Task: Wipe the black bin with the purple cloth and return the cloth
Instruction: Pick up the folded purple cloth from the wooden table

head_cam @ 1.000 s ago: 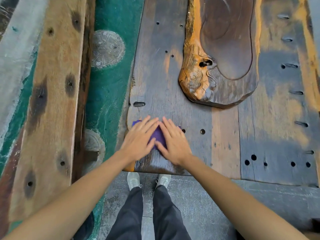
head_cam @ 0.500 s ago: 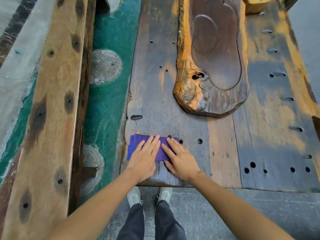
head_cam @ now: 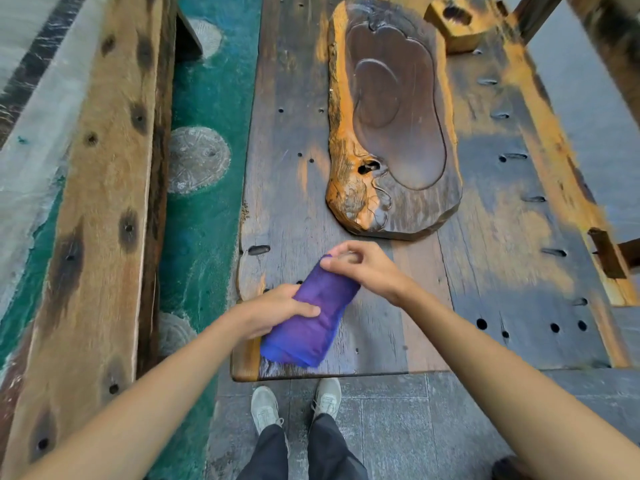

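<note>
The purple cloth [head_cam: 313, 318] is folded and lifted off the near left corner of the wooden table [head_cam: 502, 271]. My left hand [head_cam: 277, 311] grips its left side, thumb on top. My right hand [head_cam: 367, 266] pinches its far upper corner between fingertips. The cloth hangs slanted between both hands, its lower end blurred above the table's front edge. No black bin is in view.
A carved foot-shaped wooden tray [head_cam: 394, 126] lies on the table beyond my hands. A long wooden bench [head_cam: 93, 220] runs along the left, with a green patterned floor strip [head_cam: 204, 209] between it and the table. A wooden block [head_cam: 457, 22] sits at the far end. My shoes [head_cam: 294, 403] stand on grey paving.
Both hands were pressing the folded cloth flat on the table; now they have picked it up, left hand gripping its side and right hand pinching a corner.
</note>
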